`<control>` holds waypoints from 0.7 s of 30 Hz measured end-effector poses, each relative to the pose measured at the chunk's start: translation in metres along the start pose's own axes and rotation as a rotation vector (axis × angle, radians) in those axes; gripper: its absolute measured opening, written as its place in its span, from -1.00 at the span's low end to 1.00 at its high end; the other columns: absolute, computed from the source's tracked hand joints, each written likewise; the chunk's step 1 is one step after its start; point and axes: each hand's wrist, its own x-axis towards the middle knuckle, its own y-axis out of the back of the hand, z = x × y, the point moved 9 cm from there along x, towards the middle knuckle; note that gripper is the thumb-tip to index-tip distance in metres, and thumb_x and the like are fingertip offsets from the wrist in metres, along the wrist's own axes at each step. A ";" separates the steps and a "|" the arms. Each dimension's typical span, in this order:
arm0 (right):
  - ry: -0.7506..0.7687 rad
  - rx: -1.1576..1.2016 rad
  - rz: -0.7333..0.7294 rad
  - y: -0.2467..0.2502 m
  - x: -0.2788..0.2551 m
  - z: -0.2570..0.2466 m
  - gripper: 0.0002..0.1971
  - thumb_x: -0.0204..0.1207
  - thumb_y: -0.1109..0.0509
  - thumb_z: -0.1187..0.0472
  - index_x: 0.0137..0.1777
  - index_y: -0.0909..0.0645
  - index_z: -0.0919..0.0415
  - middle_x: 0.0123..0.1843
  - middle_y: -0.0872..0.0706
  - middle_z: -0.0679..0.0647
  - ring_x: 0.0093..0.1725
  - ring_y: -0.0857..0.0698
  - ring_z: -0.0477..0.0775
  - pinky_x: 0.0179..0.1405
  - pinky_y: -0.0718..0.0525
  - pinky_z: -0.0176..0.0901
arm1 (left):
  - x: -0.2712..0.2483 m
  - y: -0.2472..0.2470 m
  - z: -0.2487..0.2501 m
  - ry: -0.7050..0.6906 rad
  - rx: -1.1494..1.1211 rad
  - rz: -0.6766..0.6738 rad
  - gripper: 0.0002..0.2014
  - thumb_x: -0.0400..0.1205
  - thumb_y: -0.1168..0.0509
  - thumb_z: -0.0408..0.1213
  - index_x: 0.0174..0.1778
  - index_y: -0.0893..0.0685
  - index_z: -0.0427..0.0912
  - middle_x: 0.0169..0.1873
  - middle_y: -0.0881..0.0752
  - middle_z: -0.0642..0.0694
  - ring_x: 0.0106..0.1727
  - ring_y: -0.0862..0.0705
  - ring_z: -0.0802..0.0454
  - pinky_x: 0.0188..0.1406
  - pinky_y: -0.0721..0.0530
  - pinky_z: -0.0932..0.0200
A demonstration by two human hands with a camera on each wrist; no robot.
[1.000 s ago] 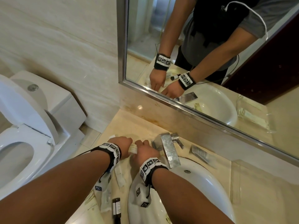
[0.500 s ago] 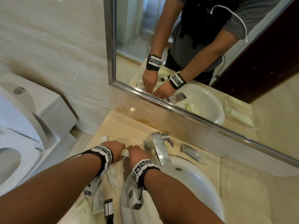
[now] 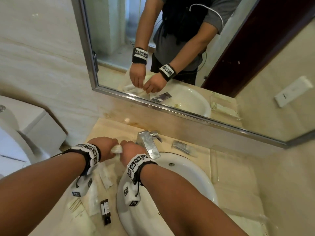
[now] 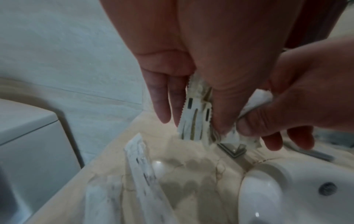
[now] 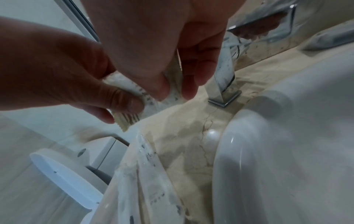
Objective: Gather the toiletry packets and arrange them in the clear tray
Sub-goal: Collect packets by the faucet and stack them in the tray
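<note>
Both hands meet just left of the faucet (image 3: 148, 145), above the counter. My left hand (image 3: 109, 147) and right hand (image 3: 126, 149) together hold a small bunch of white toiletry packets (image 3: 116, 149). In the left wrist view, my left hand (image 4: 193, 124) pinches serrated white packets (image 4: 191, 119) between thumb and fingers, and my right hand (image 4: 256, 134) pinches their other end. In the right wrist view, my right hand (image 5: 175, 94) grips the packets (image 5: 172, 89) next to my left hand (image 5: 122, 112). The clear tray (image 3: 212, 167) stands right of the sink.
More white packets (image 3: 105, 176) lie on the counter left of the white sink (image 3: 187, 169), with a small dark bottle (image 3: 105, 210) and a cream card (image 3: 76, 208). A grey packet (image 3: 183, 147) lies behind the sink. The mirror (image 3: 170, 48) backs the counter. A toilet (image 3: 25, 126) stands at the left.
Both hands have stayed together left of the faucet and risen slightly off the counter. The bunch of packets now shows between them. The head view has shifted.
</note>
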 end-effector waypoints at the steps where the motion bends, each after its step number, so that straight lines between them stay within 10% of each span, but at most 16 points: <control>1: 0.007 0.009 0.022 0.004 -0.006 0.000 -0.75 0.59 -0.27 0.20 0.25 -0.50 0.16 0.15 -0.67 0.21 0.14 -0.71 0.37 0.05 -0.70 0.15 | -0.004 0.004 0.005 -0.003 -0.003 0.007 -0.74 0.57 -0.29 -0.04 0.14 -0.61 0.01 0.01 -0.76 -0.02 0.07 -0.71 -0.08 -0.07 -0.61 0.14; 21: -0.169 0.085 0.318 0.042 -0.174 0.111 -0.73 0.64 -0.31 -0.02 0.28 -0.54 0.01 0.07 -0.77 0.07 0.01 -0.76 0.25 -0.12 -0.64 -0.01 | -0.050 0.002 0.171 -0.234 -0.093 0.014 -0.96 0.51 -0.40 -0.12 -0.20 -0.66 0.08 -0.24 -0.74 0.07 -0.18 -0.69 0.05 -0.16 -0.60 0.17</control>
